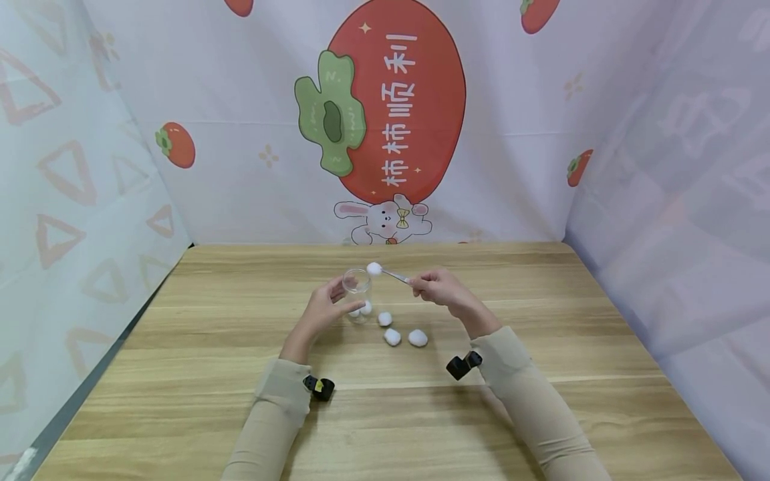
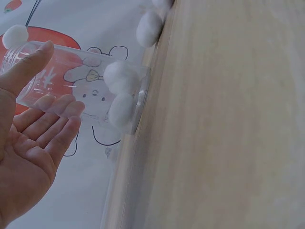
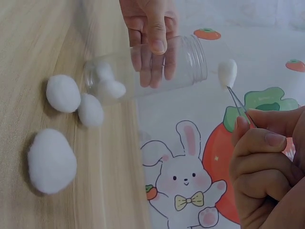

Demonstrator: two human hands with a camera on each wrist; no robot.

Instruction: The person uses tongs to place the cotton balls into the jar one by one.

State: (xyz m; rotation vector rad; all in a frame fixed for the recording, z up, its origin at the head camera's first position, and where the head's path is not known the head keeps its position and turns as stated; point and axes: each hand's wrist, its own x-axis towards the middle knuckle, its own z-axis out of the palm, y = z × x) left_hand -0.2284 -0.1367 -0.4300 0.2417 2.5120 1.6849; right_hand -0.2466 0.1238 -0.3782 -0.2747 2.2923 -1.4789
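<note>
Beyond the right fingers [image 3: 264, 143], pinched on tweezers [image 1: 396, 276]: one cotton ball [image 3: 228, 72], best centred over the jar [image 3: 128, 71] the left fingers [image 2: 61, 137] hold.

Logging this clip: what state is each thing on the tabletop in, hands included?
Jar: upright, lidless, two cotton balls visible inside
Tweezers: tips pinching a cotton ball
Pinched cotton ball: raised, outside the jar near its mouth
Three loose cotton balls: resting on the table
Left hand: holding the jar
Right hand: gripping the tweezers
</note>
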